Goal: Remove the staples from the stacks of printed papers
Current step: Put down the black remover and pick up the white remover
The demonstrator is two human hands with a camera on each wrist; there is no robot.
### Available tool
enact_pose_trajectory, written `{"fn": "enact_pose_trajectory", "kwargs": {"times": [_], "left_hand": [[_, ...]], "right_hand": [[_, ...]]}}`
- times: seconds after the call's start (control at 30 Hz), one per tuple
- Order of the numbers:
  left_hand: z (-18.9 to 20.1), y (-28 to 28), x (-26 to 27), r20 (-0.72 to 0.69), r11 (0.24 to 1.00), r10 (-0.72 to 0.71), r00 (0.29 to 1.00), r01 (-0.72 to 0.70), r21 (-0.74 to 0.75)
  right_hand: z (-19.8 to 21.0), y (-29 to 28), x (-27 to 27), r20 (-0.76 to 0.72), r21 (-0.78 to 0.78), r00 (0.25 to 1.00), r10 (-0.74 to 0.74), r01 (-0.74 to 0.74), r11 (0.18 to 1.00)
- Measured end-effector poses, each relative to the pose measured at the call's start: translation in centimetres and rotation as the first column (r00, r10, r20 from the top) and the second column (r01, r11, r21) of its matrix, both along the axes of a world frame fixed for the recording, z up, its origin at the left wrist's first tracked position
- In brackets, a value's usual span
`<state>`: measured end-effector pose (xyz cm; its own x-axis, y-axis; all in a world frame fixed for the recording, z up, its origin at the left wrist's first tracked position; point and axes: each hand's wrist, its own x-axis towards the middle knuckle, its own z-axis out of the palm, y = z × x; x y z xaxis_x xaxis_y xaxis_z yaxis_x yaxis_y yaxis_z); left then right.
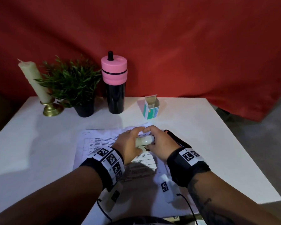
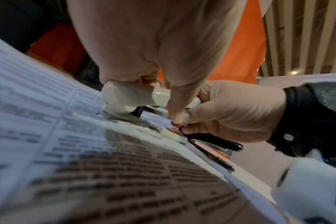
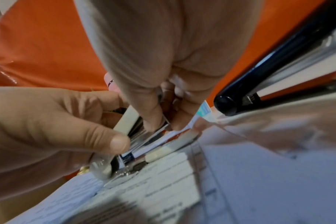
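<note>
Both hands meet over the printed papers (image 1: 104, 143), which lie flat on the white counter (image 1: 201, 143). Left hand (image 1: 128, 143) curls round a cream stapler-like tool (image 1: 144, 140) standing on the sheets; right hand (image 1: 159, 143) pinches at its front end. The head view hides the fingertips; the left wrist view shows the right thumb and finger nipping a small metal part (image 2: 183, 124). A black-and-orange stapler (image 2: 217, 145) lies just beside the papers. Farther: open staple box (image 1: 151, 108), black bottle with pink lid (image 1: 114, 83), potted plant (image 1: 71, 83), candle (image 1: 34, 80).
</note>
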<state>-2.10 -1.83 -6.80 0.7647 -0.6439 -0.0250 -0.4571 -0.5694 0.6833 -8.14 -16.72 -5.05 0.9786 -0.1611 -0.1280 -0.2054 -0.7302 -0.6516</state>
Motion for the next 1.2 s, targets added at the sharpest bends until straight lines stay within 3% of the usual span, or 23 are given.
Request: {"fn": "enact_pose_trajectory", "kwargs": {"times": [0.1, 0.17, 0.3, 0.37, 0.43, 0.5, 0.53, 0.6, 0.63, 0.77, 0.87, 1.03, 1.13, 1.2], "left_hand": [[-0.3, -0.9, 0.2, -0.089, 0.982, 0.078, 0.993, -0.092, -0.163], [-0.1, -0.6, 0.5, -0.130, 0.930, 0.192, 0.973, -0.223, -0.293], [1.3, 1.5, 1.4, -0.322, 0.646, 0.488, 0.811, -0.584, -0.491], [1.6, 2.9, 2.2, -0.259, 0.608, 0.560, 0.787, -0.603, -0.516], [1.6, 4.3, 3.0, -0.053, 0.671, 0.625, 0.779, -0.570, -0.474], [1.6, 5.4, 3.5, 0.274, 0.796, 0.605, 0.747, -0.575, -0.188], [1.7, 5.8, 3.5, 0.382, 0.812, 0.532, 0.756, -0.583, 0.024], [1.9, 5.9, 3.4, 0.408, 0.788, 0.370, 0.835, -0.515, 0.338], [2.0, 5.7, 3.3, 0.377, 0.788, 0.304, 0.875, -0.454, 0.416], [1.8, 3.3, 2.7, 0.212, 0.925, 0.039, 0.977, -0.115, 0.363], [1.0, 1.4, 1.9, 0.091, 0.918, -0.096, 0.991, 0.053, 0.393], [0.5, 1.1, 2.3, 0.119, 0.915, -0.080, 0.990, 0.025, 0.402], [0.3, 1.4, 2.8, 0.134, 0.935, -0.024, 0.991, -0.025, 0.353], [0.2, 1.5, 3.1, 0.128, 0.951, 0.025, 0.991, -0.063, 0.302]], "right_hand": [[-0.7, -0.6, 0.3, -0.009, 0.037, 1.000, 0.000, 0.000, 0.999], [-0.9, -1.2, 0.6, -0.026, 0.024, 1.000, 0.017, -0.016, 1.000], [-0.9, -2.1, 1.0, -0.035, -0.022, 0.997, 0.076, -0.076, 0.997], [-0.8, -2.3, 1.3, -0.040, -0.064, 0.994, 0.103, -0.106, 0.992], [-0.8, -2.4, 1.6, -0.061, -0.070, 0.992, 0.114, -0.118, 0.991], [-0.8, -2.5, 1.7, -0.076, -0.071, 0.990, 0.117, -0.122, 0.990], [-0.9, -2.5, 1.8, -0.079, -0.071, 0.990, 0.117, -0.122, 0.990], [-1.0, -2.6, 1.8, -0.076, -0.065, 0.991, 0.113, -0.118, 0.991], [-1.0, -2.6, 1.7, -0.072, -0.059, 0.991, 0.110, -0.115, 0.992], [-0.9, -2.3, 1.5, -0.067, -0.067, 0.993, 0.100, -0.104, 0.992], [0.1, -2.5, 1.4, -0.057, -0.085, 0.993, 0.104, -0.109, 0.990], [1.6, -4.8, 0.8, -0.083, -0.459, 0.996, -0.026, -0.015, 0.888], [0.9, -7.0, 0.7, -0.228, -0.440, 0.963, -0.146, 0.032, 0.897], [0.3, -8.3, 1.0, -0.246, -0.400, 0.952, -0.183, 0.072, 0.914]]}}
